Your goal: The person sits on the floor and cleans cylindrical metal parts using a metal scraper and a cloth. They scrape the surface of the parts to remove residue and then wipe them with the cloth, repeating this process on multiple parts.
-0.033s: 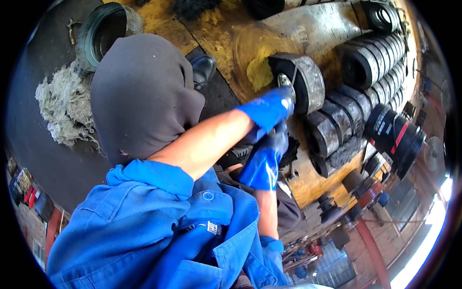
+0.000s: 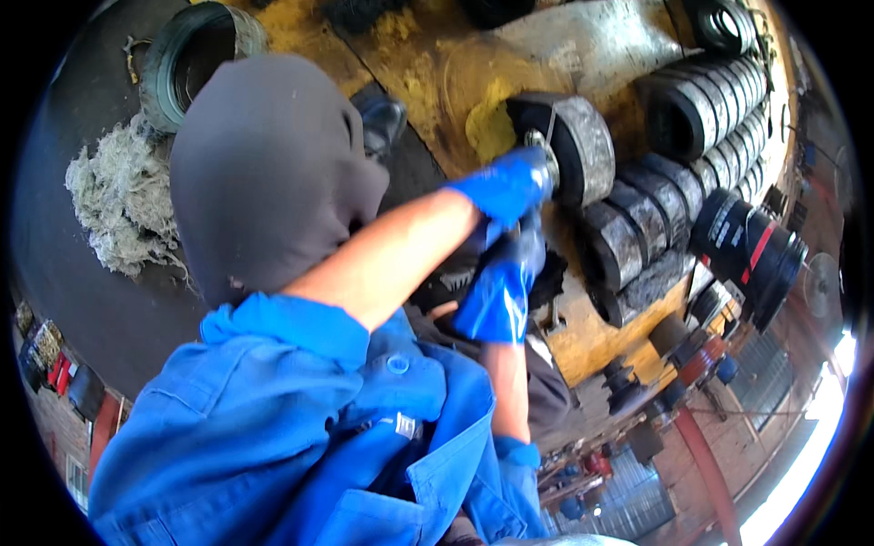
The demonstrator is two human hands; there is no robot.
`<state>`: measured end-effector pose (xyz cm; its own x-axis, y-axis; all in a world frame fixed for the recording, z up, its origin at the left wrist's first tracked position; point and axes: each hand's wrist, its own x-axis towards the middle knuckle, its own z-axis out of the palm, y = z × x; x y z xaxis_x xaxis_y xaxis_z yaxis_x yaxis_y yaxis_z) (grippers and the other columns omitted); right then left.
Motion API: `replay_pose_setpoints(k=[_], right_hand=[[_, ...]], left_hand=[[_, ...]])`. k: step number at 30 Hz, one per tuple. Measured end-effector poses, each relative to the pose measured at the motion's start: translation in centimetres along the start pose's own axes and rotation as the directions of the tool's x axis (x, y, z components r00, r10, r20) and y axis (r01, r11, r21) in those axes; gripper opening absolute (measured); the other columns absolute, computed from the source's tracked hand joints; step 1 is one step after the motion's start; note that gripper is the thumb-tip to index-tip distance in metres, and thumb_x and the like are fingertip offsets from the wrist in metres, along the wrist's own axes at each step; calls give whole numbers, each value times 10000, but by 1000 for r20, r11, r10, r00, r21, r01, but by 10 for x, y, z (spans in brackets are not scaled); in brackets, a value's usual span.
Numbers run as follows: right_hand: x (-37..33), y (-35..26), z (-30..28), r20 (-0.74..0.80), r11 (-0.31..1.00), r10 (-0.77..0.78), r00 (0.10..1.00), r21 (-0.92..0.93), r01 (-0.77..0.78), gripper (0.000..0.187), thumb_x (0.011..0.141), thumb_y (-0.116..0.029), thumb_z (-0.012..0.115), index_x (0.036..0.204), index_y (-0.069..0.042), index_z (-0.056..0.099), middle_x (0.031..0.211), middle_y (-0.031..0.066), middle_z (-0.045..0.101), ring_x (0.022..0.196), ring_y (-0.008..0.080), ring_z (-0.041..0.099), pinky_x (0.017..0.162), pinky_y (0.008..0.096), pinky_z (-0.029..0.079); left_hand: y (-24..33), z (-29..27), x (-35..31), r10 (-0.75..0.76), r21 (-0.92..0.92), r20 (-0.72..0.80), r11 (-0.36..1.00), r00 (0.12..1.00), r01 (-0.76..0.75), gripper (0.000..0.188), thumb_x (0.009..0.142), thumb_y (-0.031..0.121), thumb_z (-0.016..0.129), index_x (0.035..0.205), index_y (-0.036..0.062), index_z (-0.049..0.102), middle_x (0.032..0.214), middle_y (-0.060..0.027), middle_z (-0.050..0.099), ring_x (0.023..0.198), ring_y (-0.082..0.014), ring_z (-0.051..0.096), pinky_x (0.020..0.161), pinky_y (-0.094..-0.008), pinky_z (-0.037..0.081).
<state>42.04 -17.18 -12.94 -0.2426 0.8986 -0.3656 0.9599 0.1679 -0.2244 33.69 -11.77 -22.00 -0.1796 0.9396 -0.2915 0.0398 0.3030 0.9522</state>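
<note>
Both my hands wear blue rubber gloves and work close together beside a thick black rubber ring (image 2: 583, 150) with a dirty, scuffed rim. My left hand (image 2: 521, 182) is closed against the shiny metal piece (image 2: 539, 146) at the ring's near face. Blur and the glove hide what its fingers grip. A thin rod (image 2: 552, 123) runs across that face. Just below, my right hand (image 2: 512, 264) is closed, its soiled fingers right under the left glove. Whatever it holds is hidden.
Rows of black rubber rings (image 2: 678, 127) lie on the yellow-stained floor to the right. Beyond stands a black bucket (image 2: 742, 241) with a red band. At left are a heap of grey fibre (image 2: 123, 200) and a hollow greenish cylinder (image 2: 164, 82). My dark-trousered knee (image 2: 273, 173) rises beside the left arm.
The left hand has shifted slightly up, and more of the metal piece shows. The right hand stays closed just below it. The whole view has moved a little.
</note>
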Motion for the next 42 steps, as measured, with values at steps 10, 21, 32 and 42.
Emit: replay_pose_setpoints(k=[10, 21, 32, 42], right_hand=[[11, 47, 34, 107, 870, 77, 991, 479, -119, 515, 870, -275, 640, 1342, -100, 532, 1083, 171, 697, 946, 335, 673, 804, 430, 534], [-6, 112, 65, 2, 838, 42, 999, 544, -36, 503, 885, -417, 600, 1253, -75, 589, 1059, 189, 717, 950, 379, 696, 783, 437, 539], [-17, 70, 56, 109, 444, 87, 990, 886, -136, 814, 824, -670, 624, 1292, -7, 557, 1100, 107, 682, 956, 234, 664, 814, 363, 535], [-48, 81, 5, -23, 705, 80, 997, 708, -40, 385, 983, -342, 557, 1144, -1, 636, 1004, 102, 684, 872, 212, 643, 757, 332, 525]], left_hand=[[12, 3, -34, -61, -5, 34, 998, 998, 61, 386, 974, 185, 537, 1331, 39, 542, 1216, -184, 634, 1119, -266, 629, 1014, -403, 456], [16, 17, -17, 144, 564, 58, 812, 988, -151, 212, 828, 146, 580, 973, 15, 663, 893, -202, 671, 855, -348, 681, 709, -443, 534], [-9, 47, -18, 516, 912, -84, 384, 852, -143, 111, 651, 151, 647, 584, 68, 618, 542, -143, 573, 488, -297, 592, 424, -448, 455], [62, 20, -54, -283, -184, 116, 936, 952, 300, 615, 835, 305, 692, 1282, -76, 510, 1162, -282, 635, 1086, -366, 645, 897, -419, 527]])
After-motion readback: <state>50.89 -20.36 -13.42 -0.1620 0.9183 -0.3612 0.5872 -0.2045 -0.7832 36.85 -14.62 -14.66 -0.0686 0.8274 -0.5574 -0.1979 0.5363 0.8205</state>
